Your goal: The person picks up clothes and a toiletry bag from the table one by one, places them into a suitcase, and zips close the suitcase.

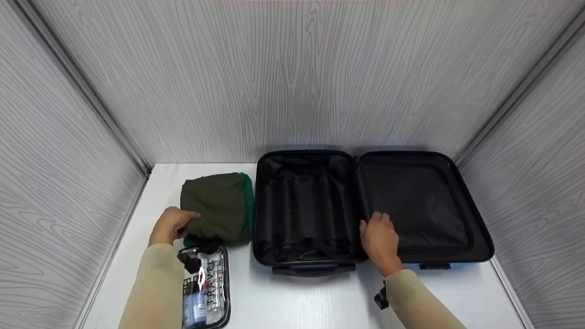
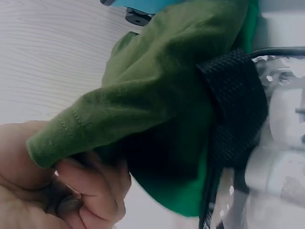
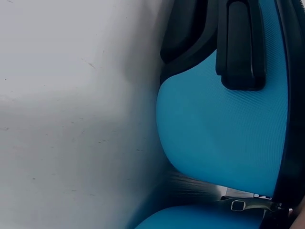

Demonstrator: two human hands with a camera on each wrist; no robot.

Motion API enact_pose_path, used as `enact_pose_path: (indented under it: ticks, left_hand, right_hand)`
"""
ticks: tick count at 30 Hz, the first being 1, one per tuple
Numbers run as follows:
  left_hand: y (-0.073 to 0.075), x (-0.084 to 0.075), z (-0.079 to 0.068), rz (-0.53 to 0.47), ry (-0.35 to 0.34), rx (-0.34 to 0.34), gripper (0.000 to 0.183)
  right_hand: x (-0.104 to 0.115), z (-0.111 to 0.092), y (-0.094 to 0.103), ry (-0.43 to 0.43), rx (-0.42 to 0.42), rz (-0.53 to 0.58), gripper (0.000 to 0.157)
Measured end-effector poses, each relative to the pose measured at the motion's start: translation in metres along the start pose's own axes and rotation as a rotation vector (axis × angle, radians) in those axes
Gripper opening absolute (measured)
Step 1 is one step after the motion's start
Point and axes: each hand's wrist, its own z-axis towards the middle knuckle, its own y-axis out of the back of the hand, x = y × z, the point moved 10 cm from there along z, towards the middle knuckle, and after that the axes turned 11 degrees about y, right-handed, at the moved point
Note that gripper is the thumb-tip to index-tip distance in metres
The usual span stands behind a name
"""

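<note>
A folded olive-green garment lies on the table left of the suitcase, with a brighter green cloth showing beneath it. My left hand pinches the near left edge of the olive garment. In the left wrist view, that edge is raised between thumb and bent fingers. The suitcase stands open flat, black inside and blue outside. My right hand rests at the inner edge of its right half, fingers loosely bent. Only a sliver of that hand shows in the right wrist view.
A clear travel pouch with black trim and bottles inside lies in front of the garments, partly behind my left sleeve. The suitcase handle faces me. White panelled walls close in the back and both sides.
</note>
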Motion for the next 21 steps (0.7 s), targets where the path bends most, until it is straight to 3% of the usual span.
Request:
enact_pose_path:
  ticks: [4, 9, 15, 21]
  left_hand:
    - [0.000, -0.009, -0.003, -0.022, -0.012, 0.001, 0.059]
    - [-0.009, -0.017, -0.002, -0.054, -0.030, 0.070, 0.067]
    - [-0.015, -0.010, 0.008, -0.149, -0.012, 0.091, 0.074]
    - [-0.022, -0.007, 0.013, -0.131, -0.031, 0.119, 0.073]
  right_hand:
    - [-0.002, -0.001, -0.003, -0.014, 0.023, 0.007, 0.035]
    - [-0.001, -0.001, -0.005, -0.008, 0.022, 0.018, 0.035]
    - [0.002, -0.001, -0.002, 0.008, -0.006, 0.006, 0.034]
    - [0.005, 0.001, -0.002, 0.022, -0.022, -0.001, 0.033]
